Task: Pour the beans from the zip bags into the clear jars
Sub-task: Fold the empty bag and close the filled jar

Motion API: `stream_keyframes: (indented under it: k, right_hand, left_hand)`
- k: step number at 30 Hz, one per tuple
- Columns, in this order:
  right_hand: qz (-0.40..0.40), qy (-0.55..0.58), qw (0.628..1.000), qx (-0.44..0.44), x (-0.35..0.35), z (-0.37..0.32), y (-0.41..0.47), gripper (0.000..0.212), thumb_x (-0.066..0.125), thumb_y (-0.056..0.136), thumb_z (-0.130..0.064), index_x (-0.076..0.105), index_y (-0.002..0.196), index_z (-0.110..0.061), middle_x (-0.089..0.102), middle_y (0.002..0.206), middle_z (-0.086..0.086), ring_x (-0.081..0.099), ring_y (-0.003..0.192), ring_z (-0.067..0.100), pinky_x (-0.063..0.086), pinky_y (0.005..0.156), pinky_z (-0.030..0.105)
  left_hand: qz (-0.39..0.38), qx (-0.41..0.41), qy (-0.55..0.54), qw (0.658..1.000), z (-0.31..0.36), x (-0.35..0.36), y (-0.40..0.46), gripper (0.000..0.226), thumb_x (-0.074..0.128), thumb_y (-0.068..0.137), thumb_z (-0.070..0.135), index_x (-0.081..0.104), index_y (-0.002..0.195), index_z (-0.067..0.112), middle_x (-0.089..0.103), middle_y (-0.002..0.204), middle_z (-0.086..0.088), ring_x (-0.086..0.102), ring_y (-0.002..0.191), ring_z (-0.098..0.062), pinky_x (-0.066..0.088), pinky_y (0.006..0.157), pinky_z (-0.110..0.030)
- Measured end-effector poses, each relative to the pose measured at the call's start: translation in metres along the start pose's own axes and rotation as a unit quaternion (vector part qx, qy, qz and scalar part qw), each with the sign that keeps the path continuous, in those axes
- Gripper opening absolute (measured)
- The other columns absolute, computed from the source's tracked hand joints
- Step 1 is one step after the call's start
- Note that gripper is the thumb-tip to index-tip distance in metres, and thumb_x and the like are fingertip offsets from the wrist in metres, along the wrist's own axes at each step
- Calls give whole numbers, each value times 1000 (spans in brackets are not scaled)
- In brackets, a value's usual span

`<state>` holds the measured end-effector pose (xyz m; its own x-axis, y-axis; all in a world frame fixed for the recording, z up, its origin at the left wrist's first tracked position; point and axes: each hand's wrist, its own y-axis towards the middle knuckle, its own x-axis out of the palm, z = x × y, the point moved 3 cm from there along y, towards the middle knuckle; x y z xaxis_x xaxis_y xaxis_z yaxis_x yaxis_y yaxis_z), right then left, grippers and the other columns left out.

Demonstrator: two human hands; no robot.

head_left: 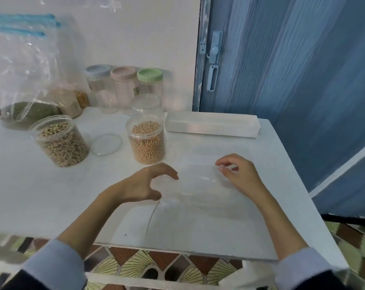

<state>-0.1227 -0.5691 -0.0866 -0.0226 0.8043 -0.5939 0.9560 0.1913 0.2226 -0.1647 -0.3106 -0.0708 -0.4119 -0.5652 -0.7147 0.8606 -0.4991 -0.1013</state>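
An empty clear zip bag (198, 191) lies flat on the white table (31, 195) near the front edge. My left hand (144, 185) hovers at the bag's left side with fingers spread and curved, the thumb touching the bag's edge. My right hand (240, 174) is at the bag's far right corner, thumb and forefinger pinching it. Behind stand an open jar of yellow beans (147, 141) and an open jar of mottled brown beans (62, 143). A large zip bag holding green beans (24, 84) leans at the far left.
A loose clear lid (106, 144) lies between the two filled jars. An empty clear jar (147, 103) and three jars with blue, pink and green lids (125, 80) stand by the wall. A long white box (211, 126) lies at the back right. A blue door (282, 59) is to the right.
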Motion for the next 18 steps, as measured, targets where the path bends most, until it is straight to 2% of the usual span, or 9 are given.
stream_keyframes:
  k: [2,4,6,8,11,15,18]
  right_hand:
    - [-48,9,999,2,1,-14,-17,36,56,81,11,69,94,-20,64,103,-10,58,97,6,39,82,8]
    - [-89,20,996,23,-5,-20,-34,52,45,72,21,70,99,-15,62,111,-10,54,107,0,35,85,1]
    - [-85,15,995,48,-19,-15,-50,62,39,65,24,70,102,-15,61,116,-10,51,113,0,34,83,-1]
    - [-68,-1,995,79,-29,-5,-63,69,36,62,27,69,104,-18,59,118,-10,49,115,4,34,81,-2]
    - [-50,-7,992,119,-33,10,-79,65,41,68,25,65,109,-20,58,121,-7,46,117,5,31,85,-3]
    - [8,2,993,115,-27,18,-92,51,51,81,16,62,116,-19,57,123,-5,48,116,6,29,92,0]
    - [19,-49,994,96,-18,21,-95,51,50,83,16,58,126,-11,53,128,-1,45,118,8,28,99,11]
  left_hand:
    - [-37,3,22,999,-3,8,-11,66,58,56,24,56,122,25,43,134,14,37,124,2,23,104,-10]
    - [-21,19,36,999,-3,21,-16,60,62,63,22,56,123,23,42,133,14,37,123,1,25,105,-15]
    - [54,48,28,997,-3,32,-15,40,71,75,26,63,114,19,52,121,12,47,112,0,36,101,-19]
    - [160,58,32,985,-5,38,-12,22,73,81,23,69,100,14,62,105,6,55,98,-7,45,92,-26]
    - [250,55,39,966,-7,44,-8,11,68,85,12,70,94,7,66,94,-2,58,91,-16,44,82,-25]
    - [252,61,60,964,-6,49,-10,14,66,81,-1,69,95,2,65,94,-6,58,89,-19,38,79,-17]
    - [251,54,70,964,-8,51,-15,31,61,73,-13,68,100,0,64,100,-9,54,94,-15,36,84,-12]
